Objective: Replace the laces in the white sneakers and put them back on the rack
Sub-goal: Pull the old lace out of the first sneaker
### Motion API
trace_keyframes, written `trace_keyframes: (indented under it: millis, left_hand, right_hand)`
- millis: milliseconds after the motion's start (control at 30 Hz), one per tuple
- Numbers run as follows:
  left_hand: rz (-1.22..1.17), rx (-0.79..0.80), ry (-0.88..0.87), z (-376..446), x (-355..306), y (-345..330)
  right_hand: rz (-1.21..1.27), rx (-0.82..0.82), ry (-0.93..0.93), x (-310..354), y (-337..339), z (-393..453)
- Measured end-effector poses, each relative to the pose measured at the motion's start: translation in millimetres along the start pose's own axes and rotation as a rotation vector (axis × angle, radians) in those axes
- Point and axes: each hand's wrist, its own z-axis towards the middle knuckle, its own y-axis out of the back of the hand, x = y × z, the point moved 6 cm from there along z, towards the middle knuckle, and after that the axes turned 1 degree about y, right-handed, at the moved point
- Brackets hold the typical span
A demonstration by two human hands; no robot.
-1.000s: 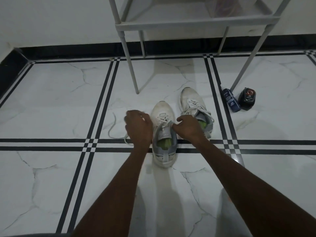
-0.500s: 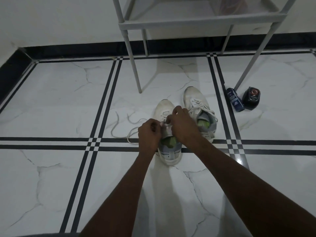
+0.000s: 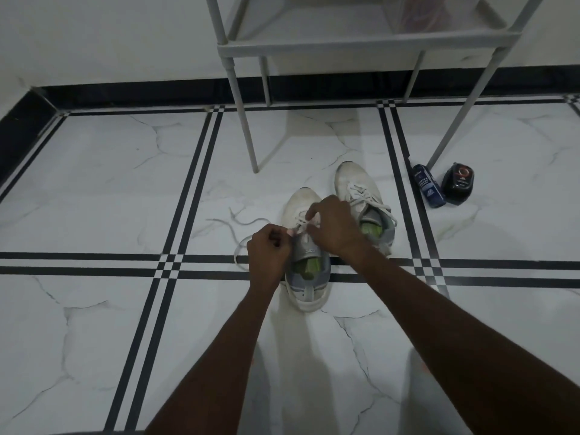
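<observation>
Two white sneakers with grey tongues and green insoles stand on the tiled floor. The nearer left sneaker (image 3: 306, 277) is between my hands; the right sneaker (image 3: 361, 189) sits just behind it, laced. My left hand (image 3: 270, 246) pinches the white lace (image 3: 241, 227) at the shoe's left eyelets. Over the tongue, my right hand (image 3: 332, 227) pinches the lace at the top rows. The lace's loose end trails in curls on the floor to the left. The grey rack (image 3: 361, 42) stands behind the shoes.
A blue bottle (image 3: 428, 189) and a black polish container (image 3: 457, 183) lie on the floor by the rack's right front leg (image 3: 461, 114). The rack's left front leg (image 3: 243, 120) stands just behind the shoes. A black skirting runs along the wall.
My left hand came in from the floor side to the shoe's eyelets. My right hand moved up over the tongue. The loose lace now lies in slack curls to the left.
</observation>
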Motion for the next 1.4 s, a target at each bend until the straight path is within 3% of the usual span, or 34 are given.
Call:
trace_keyframes:
  millis: [100,200,233,333,400,433,533,600,833,900,967,1033,1100,1300,1400]
  left_hand:
    - [0.019,0.017,0.016,0.1,0.0,1.6]
    - [0.033,0.009,0.012,-0.2,2.6,6.0]
    - [0.029,0.001,0.015,0.1,3.9,7.4]
    - [0.015,-0.016,0.013,0.2,3.1,8.6]
    - [0.001,-0.016,0.018,-1.5,1.8,8.0]
    - [0.001,-0.018,0.016,-1.8,0.3,7.7]
    - [0.01,-0.016,0.027,-1.0,1.0,6.2]
    - [0.029,-0.014,0.029,-1.3,1.6,5.6]
    - [0.064,-0.008,-0.005,-1.3,1.4,6.3]
    - [0.049,-0.012,0.002,-1.9,0.6,7.1]
    - [0.026,-0.015,0.026,-2.9,1.8,7.9]
    - [0.011,-0.012,0.039,-5.2,1.3,8.4]
    - [0.021,-0.014,0.03,-5.9,-1.1,8.2]
    - [0.242,-0.018,-0.08,-9.5,-14.2,1.9]
    - [0.364,0.045,-0.105,-7.7,-13.4,-9.5]
  right_hand:
    - [-0.239,0.102,0.153,21.7,-28.3,-7.6]
    - [-0.294,-0.023,0.225,18.9,-21.4,-5.6]
    - [-0.201,-0.133,0.136,8.3,-4.9,-1.2]
    - [0.264,-0.547,-0.381,-58.4,57.6,2.9]
    - [0.353,-0.645,-0.465,-70.2,78.4,-5.2]
    - [0.315,-0.614,-0.382,-58.7,81.5,-6.5]
    - [0.04,-0.238,0.019,-5.5,36.7,-9.5]
    - [-0.069,-0.024,0.125,12.1,-1.8,-13.8]
    - [-0.328,-0.006,0.328,36.6,-17.0,-16.6]
    - [-0.26,-0.155,0.172,15.4,13.4,-8.0]
    - [-0.207,-0.285,-0.123,-17.8,51.7,-5.7]
    - [-0.058,-0.447,-0.236,-43.6,79.0,-2.2]
    - [0.013,-0.375,-0.183,-37.9,78.7,-1.5]
    - [0.018,0.126,-0.07,2.5,5.2,-16.1]
    - [-0.01,0.203,-0.11,-0.5,-12.2,-16.9]
